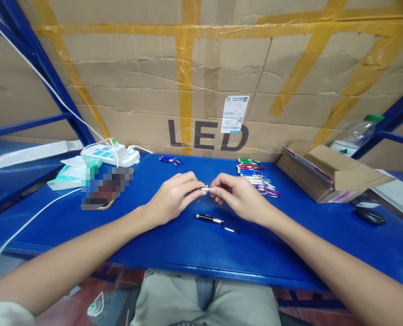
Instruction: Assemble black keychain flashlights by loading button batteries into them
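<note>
Flattened cardboard sheets (222,68) form the back wall, criss-crossed with yellow tape (184,77) and printed "LED" (a white shipping label (234,114) overlaps the D). In front runs a blue workbench (188,246), flanked by blue steel rack struts (48,77). Reddish floor tiles (125,276) show beneath.

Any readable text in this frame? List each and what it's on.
"LED": large dark letters on the cardboard sheet behind the table.
Print and barcode on the white sticker stuck to the cardboard: too small to read.
Label on the bottle: blurred, unreadable.
No readable marking on the small torch pinched between the left hand and the right hand.
</note>
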Demonstrator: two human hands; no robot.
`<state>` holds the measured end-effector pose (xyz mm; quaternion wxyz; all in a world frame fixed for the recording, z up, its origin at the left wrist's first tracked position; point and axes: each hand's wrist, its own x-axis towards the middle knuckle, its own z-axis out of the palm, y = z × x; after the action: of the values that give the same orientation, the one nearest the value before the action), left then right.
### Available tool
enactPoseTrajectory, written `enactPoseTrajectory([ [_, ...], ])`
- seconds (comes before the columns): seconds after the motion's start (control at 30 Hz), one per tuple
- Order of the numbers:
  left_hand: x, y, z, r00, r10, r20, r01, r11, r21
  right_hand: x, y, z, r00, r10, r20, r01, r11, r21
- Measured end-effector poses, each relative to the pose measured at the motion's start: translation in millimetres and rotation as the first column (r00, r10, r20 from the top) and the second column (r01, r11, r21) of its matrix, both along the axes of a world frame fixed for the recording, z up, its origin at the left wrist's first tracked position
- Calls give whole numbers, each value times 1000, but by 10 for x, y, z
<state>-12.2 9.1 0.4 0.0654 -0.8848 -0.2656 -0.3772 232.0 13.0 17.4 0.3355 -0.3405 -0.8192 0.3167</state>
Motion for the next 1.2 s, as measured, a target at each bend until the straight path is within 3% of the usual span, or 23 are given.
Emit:
enactPoseTrajectory([
  [0.23, -18, 13, -5, 998, -15, -54, 18, 998, 62, -31, 41, -25, 991, -19, -136, -25, 947, -321],
  [0.43, -26, 14, -3, 997, -15, -78, 22, 996, 81, -38, 70, -11, 977, -15, -211, -85, 886, -456],
  [0.57, -27, 7, 7, 995, -11, -100, 20, 995, 93, -24, 79, 8, 972, -26, -235, -115, 818, -564],
  [0.73, -23, 3, 19, 996, -25, -85, 35, 992, 119, 11, 92, 16, 953, -53, -298, -181, 688, -703],
  [0.8, -19, 7, 12, 997, -36, -72, 43, 993, 109, 13, 96, 1, 947, -55, -315, -200, 669, -716],
  [0.87, -13, 14, -2, 998, -40, -38, 42, 997, 66, 3, 101, -23, 946, -59, -319, -190, 698, -690],
  [0.93, -5, 20, -16, 999, -38, 19, 38, 999, -13, -16, 106, -49, 948, -59, -312, -158, 766, -624],
  [1.07, 22, 17, -10, 989, -40, 144, 64, 984, -165, -55, 102, -73, 951, -27, -307, -109, 902, -418],
  [1.2, 45, 1, 30, 978, -5, 208, 61, 963, -264, -41, 61, -28, 980, -4, -200, -36, 981, -192],
])
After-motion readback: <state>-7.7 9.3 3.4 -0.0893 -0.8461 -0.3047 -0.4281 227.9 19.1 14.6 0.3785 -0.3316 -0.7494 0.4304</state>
